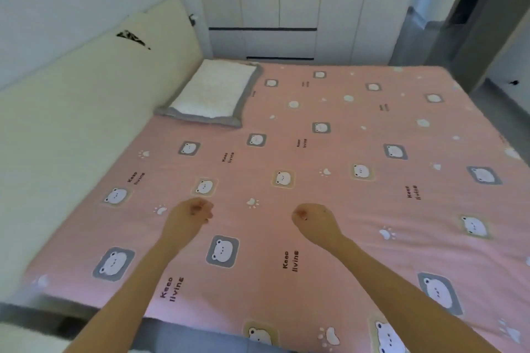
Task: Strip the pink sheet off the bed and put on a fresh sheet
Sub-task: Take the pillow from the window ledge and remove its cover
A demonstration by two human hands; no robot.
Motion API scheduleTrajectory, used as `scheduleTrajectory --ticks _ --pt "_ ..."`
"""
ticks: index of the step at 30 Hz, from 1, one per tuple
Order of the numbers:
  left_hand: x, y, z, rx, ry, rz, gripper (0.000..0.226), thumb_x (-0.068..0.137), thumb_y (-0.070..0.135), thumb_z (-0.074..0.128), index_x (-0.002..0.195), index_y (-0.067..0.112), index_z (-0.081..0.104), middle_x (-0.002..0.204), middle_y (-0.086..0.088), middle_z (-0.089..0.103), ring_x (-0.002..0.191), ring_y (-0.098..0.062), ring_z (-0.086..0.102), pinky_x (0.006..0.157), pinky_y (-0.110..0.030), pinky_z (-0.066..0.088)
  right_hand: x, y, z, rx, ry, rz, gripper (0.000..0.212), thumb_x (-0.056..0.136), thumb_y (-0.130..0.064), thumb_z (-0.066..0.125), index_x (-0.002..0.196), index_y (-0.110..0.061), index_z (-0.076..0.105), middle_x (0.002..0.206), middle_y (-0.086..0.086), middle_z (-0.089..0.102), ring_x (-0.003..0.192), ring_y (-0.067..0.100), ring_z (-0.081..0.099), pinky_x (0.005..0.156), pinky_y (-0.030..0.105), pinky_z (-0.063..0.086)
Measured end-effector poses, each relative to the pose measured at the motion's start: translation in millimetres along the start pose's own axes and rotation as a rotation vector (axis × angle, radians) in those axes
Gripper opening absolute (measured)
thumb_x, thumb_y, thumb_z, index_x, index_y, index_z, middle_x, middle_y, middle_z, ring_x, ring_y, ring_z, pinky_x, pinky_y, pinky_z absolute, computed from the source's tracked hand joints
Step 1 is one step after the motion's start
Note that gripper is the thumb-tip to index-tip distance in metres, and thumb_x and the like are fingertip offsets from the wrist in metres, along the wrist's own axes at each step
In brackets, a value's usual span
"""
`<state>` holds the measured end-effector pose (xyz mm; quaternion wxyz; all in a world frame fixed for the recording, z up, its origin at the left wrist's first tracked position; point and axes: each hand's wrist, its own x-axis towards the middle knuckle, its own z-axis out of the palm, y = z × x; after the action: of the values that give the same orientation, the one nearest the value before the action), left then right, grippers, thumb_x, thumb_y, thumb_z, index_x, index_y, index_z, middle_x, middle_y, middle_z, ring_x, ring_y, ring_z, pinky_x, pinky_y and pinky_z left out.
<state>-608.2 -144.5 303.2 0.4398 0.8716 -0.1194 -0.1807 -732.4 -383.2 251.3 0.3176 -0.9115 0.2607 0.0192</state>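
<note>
Both hands reach out over the bed, bare forearms coming in from six o'clock. Left hand (pixel 190 216) is curled into a loose fist at about seven o'clock from the middle of the frame, its fingers folded in with nothing visible inside them. Right hand (pixel 314 219) sits near it at about five o'clock, clenched the same way and empty as far as the view shows; whether either pinches any fabric I cannot tell. Under them the pink sheet (pixel 358 209), printed with bear faces, paw marks and small words, lies spread flat across the mattress. At eleven o'clock a white pillow (pixel 213 93) with a grey border rests on the sheet against the cream headboard (pixel 71 112). White wardrobe doors (pixel 286 3) stand at twelve o'clock.
</note>
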Motion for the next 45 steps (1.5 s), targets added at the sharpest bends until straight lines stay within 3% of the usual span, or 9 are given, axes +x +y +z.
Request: scheduleTrajectory --ticks 6,11,17,23,26,29,38,42,45 --pt "59.3 -39.7 -37.1 -0.057 0.157 -0.161 0.017 0.093 0.017 0.055 0.081 0.023 0.065 0.076 0.000 0.069 0.075 -0.020 0.062 0.078 -0.031 0.047 121.5 -41.3 52.0 -0.035 -0.093 -0.066 0.023 0.094 -0.025 0.048 0.104 -0.013 0.064 0.099 0.002 0.067 0.099 0.023 0.060 0.081 0.026 0.041" --pt "131.5 -94.2 -56.8 0.096 0.207 -0.203 0.012 0.094 0.020 0.055 0.086 0.021 0.064 0.081 0.004 0.065 0.078 -0.016 0.058 0.065 -0.022 0.037 209.8 -68.1 119.3 -0.071 -0.147 -0.038 0.030 0.096 -0.030 0.046 0.119 -0.015 0.057 0.116 0.002 0.063 0.108 0.024 0.056 0.083 0.026 0.038" --pt "253.0 -204.3 -62.2 0.189 0.092 -0.286 0.017 0.094 0.017 0.052 0.100 0.014 0.068 0.096 0.002 0.064 0.090 -0.017 0.058 0.073 -0.021 0.033 318.2 -74.8 240.9 -0.185 -0.212 0.056 0.045 0.098 -0.039 0.042 0.137 -0.016 0.045 0.137 0.006 0.051 0.126 0.025 0.046 0.102 0.033 0.035" --pt "399.7 -318.3 -53.9 0.412 0.006 -0.113 0.025 0.092 0.014 0.054 0.115 0.012 0.065 0.118 -0.006 0.063 0.110 -0.029 0.057 0.092 -0.033 0.039 435.4 -59.9 354.8 -0.530 -0.199 0.167 0.062 0.098 -0.053 0.024 0.151 -0.023 0.013 0.154 0.011 0.023 0.141 0.034 0.020 0.111 0.048 0.021" --pt "484.1 -354.6 -31.9 0.570 -0.030 -0.020 0.040 0.095 0.022 0.049 0.135 0.015 0.050 0.142 -0.009 0.047 0.132 -0.031 0.039 0.107 -0.036 0.027 470.4 -33.0 408.5 -0.667 -0.184 0.091 0.076 0.092 -0.059 -0.008 0.152 -0.018 0.011 0.154 0.027 0.015 0.141 0.046 0.014 0.111 0.060 0.014" --pt "579.0 -375.0 -3.9 0.801 -0.040 0.079 0.053 0.098 0.034 0.037 0.149 0.026 0.023 0.157 -0.010 0.018 0.144 -0.033 0.013 0.114 -0.043 0.014 475.5 -1.0 448.1 -0.633 0.012 0.012 0.065 0.096 -0.051 0.009 0.150 -0.015 0.020 0.150 0.031 0.020 0.140 0.048 0.016 0.112 0.061 0.012" --pt "701.2 -407.2 55.4 0.819 0.146 0.038 0.063 0.092 0.050 0.022 0.150 0.027 0.019 0.158 -0.014 0.014 0.143 -0.042 0.010 0.110 -0.066 0.000 478.7 7.8 450.0 -0.630 0.025 -0.072 0.065 0.095 -0.051 0.013 0.150 -0.018 0.012 0.152 0.031 0.015 0.142 0.045 0.009 0.112 0.062 0.011" --pt "704.7 -405.4 50.2 0.794 0.114 0.003 0.062 0.091 0.049 0.026 0.149 0.029 0.021 0.158 -0.011 0.011 0.144 -0.040 0.006 0.111 -0.065 -0.001 537.8 -31.6 415.6 -0.441 0.176 -0.161 0.059 0.095 -0.055 0.025 0.137 -0.015 0.037 0.136 0.023 0.048 0.122 0.042 0.046 0.102 0.056 0.035" --pt "704.5 -404.4 51.5 0.782 0.093 -0.019 0.061 0.091 0.049 0.028 0.148 0.029 0.024 0.159 -0.010 0.011 0.144 -0.039 0.006 0.111 -0.065 -0.001 657.3 -82.4 385.7 -0.368 0.365 -0.155 0.069 0.092 -0.058 0.036 0.145 -0.013 0.035 0.140 0.019 0.046 0.124 0.037 0.047 0.104 0.054 0.034"
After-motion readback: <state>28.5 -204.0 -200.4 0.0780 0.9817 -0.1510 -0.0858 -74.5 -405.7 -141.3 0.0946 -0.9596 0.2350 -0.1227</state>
